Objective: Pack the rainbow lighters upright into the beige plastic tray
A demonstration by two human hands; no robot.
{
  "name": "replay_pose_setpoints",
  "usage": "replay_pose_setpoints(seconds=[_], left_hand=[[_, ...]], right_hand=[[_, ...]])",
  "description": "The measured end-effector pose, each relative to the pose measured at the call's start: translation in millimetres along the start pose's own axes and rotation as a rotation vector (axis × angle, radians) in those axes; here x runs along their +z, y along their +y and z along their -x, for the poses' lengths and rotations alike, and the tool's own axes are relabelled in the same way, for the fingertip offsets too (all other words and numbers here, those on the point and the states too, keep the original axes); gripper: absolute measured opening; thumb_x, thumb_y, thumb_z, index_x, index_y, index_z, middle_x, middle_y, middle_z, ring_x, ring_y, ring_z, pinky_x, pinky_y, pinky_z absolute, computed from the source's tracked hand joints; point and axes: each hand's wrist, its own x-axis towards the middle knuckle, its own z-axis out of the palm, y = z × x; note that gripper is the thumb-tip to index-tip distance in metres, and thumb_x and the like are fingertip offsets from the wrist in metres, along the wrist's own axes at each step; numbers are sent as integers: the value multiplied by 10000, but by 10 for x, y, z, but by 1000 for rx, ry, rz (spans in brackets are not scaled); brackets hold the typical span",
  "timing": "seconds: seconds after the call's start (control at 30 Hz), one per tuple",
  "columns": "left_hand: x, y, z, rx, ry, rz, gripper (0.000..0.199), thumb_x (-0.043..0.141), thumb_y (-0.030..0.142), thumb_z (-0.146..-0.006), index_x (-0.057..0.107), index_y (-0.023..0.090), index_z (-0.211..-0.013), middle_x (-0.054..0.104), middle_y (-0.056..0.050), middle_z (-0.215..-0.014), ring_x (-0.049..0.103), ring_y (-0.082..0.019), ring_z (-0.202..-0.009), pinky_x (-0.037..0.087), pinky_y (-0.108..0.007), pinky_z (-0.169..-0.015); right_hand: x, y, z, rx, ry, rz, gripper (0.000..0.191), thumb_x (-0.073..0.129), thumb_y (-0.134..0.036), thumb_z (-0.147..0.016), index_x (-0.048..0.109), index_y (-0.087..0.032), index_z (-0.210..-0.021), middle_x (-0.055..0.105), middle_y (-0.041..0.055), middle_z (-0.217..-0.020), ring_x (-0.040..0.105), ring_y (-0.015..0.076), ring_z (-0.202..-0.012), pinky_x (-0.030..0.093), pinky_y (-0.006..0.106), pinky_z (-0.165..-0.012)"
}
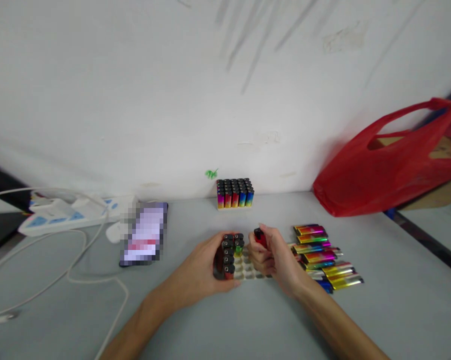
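A pale tray (pixel 250 274) with rows of round-cornered slots rests on the table in front of me. Black-topped lighters (pixel 229 253) stand upright in its left column, with a few more at the back of the second. My left hand (pixel 204 262) curves round the tray's left side, thumb at the front and fingers behind. Above the tray's right part, my right hand (pixel 276 257) pinches a red lighter (pixel 260 237) with a black top. Right of that hand lies a loose pile of shiny multicoloured lighters (pixel 319 255); the hand covers part of the tray.
A full block of lighters (pixel 235 194) stands against the wall. To the left are a phone (pixel 144 234), a white power strip (pixel 84 212) and loose white cables (pixel 69 270). A red plastic bag (pixel 383 155) holding a cardboard box sits at the right.
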Motion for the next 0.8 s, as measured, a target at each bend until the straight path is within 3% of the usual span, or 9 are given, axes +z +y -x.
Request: replay_pose_setpoints(seconds=[0.63,0.8], left_hand=[[14,-27,1,-3,10,-1,827,987,187,-714,645,266,-1463,759,-80,-1427,740,-353,-1266,595,-451,-1108],[10,-24,10,-2,1,3,801,972,192,-735,637,267,-1459,765,-72,-1404,754,-338,-1233,610,-434,-1074]], right_hand=[[-26,11,7,25,-22,2,552,599,-728,-901,397,-254,-705,200,-110,-625,90,99,-529,67,270,-455],[-19,36,42,-148,-44,87,468,503,-618,-965,408,-251,-690,246,-80,-617,166,127,-565,166,312,-531]])
